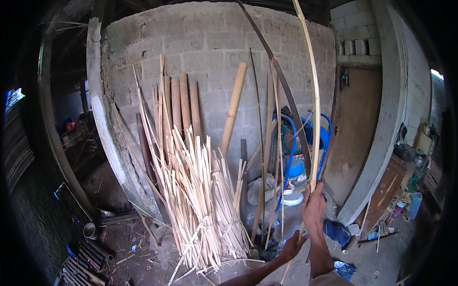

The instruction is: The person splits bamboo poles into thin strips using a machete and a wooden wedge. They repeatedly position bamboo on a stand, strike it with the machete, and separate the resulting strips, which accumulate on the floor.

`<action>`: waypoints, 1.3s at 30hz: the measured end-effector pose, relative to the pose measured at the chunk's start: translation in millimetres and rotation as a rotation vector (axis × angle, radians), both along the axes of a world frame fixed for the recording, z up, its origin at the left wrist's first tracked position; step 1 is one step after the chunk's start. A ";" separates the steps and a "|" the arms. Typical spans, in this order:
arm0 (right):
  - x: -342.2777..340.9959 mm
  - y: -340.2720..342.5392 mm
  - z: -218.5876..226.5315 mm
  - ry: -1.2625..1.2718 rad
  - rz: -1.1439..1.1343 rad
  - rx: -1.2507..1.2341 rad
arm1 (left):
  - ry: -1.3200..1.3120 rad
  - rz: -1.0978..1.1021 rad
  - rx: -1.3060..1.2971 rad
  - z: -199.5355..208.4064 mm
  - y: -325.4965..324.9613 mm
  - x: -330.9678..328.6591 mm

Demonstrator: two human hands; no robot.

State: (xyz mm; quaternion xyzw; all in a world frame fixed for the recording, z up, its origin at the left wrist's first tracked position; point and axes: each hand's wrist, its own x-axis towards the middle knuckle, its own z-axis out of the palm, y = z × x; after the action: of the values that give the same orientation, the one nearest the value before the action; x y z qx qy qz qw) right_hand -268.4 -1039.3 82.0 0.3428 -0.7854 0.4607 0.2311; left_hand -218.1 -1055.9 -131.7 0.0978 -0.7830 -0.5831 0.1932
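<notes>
Bamboo strip (313, 81), long and pale, is being held upright to the right of the bundle of split strips (191, 186). Also right of the bundle, a dark strip (282, 76) is being seen converging with it; whether the two are being kept joined cannot be told. With so many strips being gathered in the bundle, much splitting is being judged done. Behind the bundle, bamboo poles (184, 105) are being left leaning, apparently uncut. Right of the bundle, the pale strip is being grasped by the right hand's (313, 205) grip and, lower, the left hand's (292, 246); this piece is seemingly being left unfinished.
</notes>
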 end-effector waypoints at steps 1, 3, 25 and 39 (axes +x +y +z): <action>-6.8 5.8 -2.6 0.029 -0.006 0.005 | -0.110 0.061 -0.016 16.4 12.9 -1.6; -10.7 12.8 0.7 0.023 -0.028 0.051 | -0.166 0.120 -0.009 21.5 25.2 -9.5; -74.3 100.3 -28.6 -0.674 0.662 -0.435 | 0.222 -0.287 0.896 -42.4 170.8 55.5; -72.6 -1.7 -37.3 -0.616 0.708 -0.391 | 0.252 0.451 0.797 14.6 2.8 -2.2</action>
State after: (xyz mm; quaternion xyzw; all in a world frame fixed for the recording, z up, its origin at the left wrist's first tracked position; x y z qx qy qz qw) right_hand -341.0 -1041.0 44.7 0.3865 -0.5519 0.7288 -0.1217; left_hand -220.3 -1053.1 -117.1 0.2604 -0.4277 -0.7890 0.3561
